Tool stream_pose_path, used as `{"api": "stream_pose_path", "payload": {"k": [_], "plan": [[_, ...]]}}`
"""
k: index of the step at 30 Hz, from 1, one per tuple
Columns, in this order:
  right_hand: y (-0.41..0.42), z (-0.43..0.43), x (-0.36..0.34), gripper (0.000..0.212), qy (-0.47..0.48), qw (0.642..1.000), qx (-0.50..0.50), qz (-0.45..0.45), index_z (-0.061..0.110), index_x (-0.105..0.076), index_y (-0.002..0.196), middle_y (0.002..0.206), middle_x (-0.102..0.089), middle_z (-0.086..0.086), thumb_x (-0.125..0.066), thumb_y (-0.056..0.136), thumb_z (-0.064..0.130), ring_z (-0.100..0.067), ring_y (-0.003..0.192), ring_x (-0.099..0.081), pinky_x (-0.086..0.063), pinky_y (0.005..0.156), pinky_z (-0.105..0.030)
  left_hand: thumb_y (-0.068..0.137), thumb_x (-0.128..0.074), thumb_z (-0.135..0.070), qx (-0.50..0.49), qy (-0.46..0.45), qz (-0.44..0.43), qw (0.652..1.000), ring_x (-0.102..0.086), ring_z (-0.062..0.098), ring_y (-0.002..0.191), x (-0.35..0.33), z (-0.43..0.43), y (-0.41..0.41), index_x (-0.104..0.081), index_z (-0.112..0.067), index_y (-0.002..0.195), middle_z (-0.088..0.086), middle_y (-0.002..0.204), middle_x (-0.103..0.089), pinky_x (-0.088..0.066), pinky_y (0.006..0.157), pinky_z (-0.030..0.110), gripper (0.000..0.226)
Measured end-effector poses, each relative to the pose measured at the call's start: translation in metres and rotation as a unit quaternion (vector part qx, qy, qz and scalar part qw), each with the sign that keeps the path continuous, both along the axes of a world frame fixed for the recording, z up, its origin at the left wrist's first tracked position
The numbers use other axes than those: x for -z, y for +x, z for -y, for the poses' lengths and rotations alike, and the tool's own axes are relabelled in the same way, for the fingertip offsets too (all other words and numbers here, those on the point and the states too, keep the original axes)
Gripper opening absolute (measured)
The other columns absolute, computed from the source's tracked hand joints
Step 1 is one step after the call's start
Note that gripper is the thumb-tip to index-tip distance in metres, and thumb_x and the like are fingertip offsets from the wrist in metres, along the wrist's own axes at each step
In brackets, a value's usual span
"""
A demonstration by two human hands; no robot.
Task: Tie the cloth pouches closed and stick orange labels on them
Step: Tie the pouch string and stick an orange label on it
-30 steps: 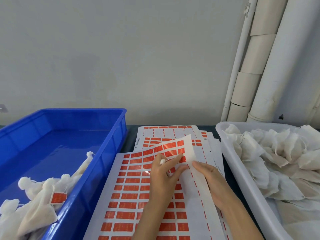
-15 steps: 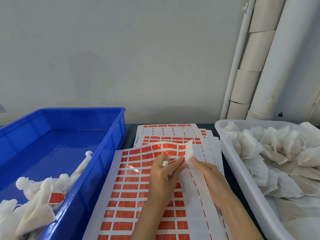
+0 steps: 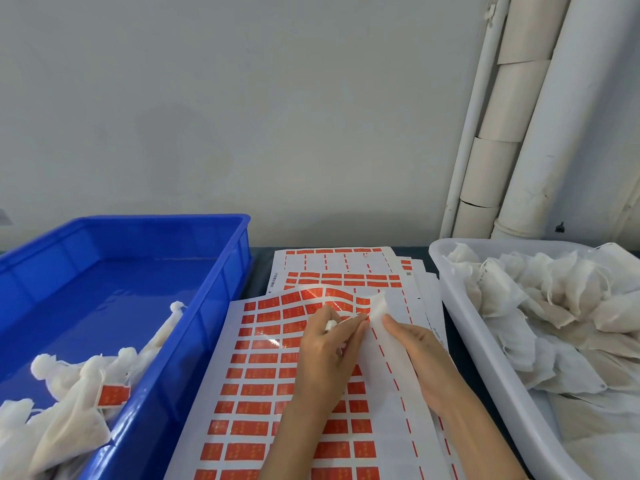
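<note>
Left hand (image 3: 329,344): closed. Your fingers are curled, with thumb and forefinger tips pressed together on an orange label (image 3: 351,319) at the right end of an upper row of the top label sheet (image 3: 263,375). The sheet buckles upward just beyond the pinch. A small white nub (image 3: 330,323) pokes out between the curled fingers; can't tell what it is

Right hand (image 3: 419,358): gripping the cloth pouch (image 3: 379,306). Your thumb lies along the top of it and the fingers are mostly hidden underneath. The pouch runs from under your palm up past the thumb tip, over the stripped right strip of the sheet. Its free end stands up just beside the left fingertips

Both hands are close together over the sheet, which lies on the dark counter (image 3: 258,268). More label sheets (image 3: 332,268) are fanned out behind it

Blue bin (image 3: 225,271), left: tied pouches (image 3: 62,420) are piled at the near end. One carries a stuck label (image 3: 112,394)

White bin (image 3: 460,306), right: a heap of loose pouches (image 3: 561,306)

Pale pipes (image 3: 519,133) run up the wall behind the white bin
</note>
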State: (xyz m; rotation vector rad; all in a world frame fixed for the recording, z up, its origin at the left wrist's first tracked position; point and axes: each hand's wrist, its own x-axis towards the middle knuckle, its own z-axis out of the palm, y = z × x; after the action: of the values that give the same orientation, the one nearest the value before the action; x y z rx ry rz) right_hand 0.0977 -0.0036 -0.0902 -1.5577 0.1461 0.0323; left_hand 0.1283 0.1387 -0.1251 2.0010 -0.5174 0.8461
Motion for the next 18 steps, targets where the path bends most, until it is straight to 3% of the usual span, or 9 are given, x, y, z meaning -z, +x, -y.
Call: {"api": "stream_pose_path", "payload": {"k": [7, 12, 18], "plan": [[-0.0013, 0.0013, 0.0007, 0.018, 0.0, 1.0, -0.004, 0.003, 0.046, -0.072, 0.073, 0.08, -0.074, 0.007, -0.056, 0.077, 0.052, -0.014, 0.071, -0.072, -0.052, 0.065, -0.028, 0.081, -0.065, -0.031, 0.017, -0.1, -0.034, 0.994, -0.058, 0.006, 0.078, -0.007, 0.0034, -0.0042, -0.071, -0.027, 0.099, -0.012, 0.087, -0.059, -0.047, 0.062, 0.005, 0.019], [-0.0016, 0.0026, 0.0014, 0.022, 0.003, 1.0, 0.006, 0.001, 0.03, -0.073, 0.081, 0.084, -0.075, 0.005, -0.057, 0.088, 0.042, -0.017, 0.074, -0.072, -0.055, 0.067, -0.031, 0.078, -0.067, -0.031, 0.006, -0.182, -0.063, 0.981, -0.058, 0.006, 0.082, -0.0099, 0.0077, -0.0052, -0.071, -0.025, 0.092, -0.009, 0.086, -0.063, -0.047, 0.062, 0.007, 0.016], [0.0011, 0.0031, 0.0025, 0.021, 0.003, 1.0, 0.031, 0.006, 0.03, -0.072, 0.084, 0.083, -0.075, 0.009, -0.056, 0.09, 0.042, -0.017, 0.079, -0.072, -0.056, 0.071, -0.031, 0.082, -0.068, -0.027, 0.0, -0.245, -0.126, 0.961, -0.057, 0.004, 0.074, -0.0095, 0.0082, -0.0042, -0.071, -0.026, 0.092, -0.007, 0.083, -0.065, -0.045, 0.059, 0.007, 0.01]]}}
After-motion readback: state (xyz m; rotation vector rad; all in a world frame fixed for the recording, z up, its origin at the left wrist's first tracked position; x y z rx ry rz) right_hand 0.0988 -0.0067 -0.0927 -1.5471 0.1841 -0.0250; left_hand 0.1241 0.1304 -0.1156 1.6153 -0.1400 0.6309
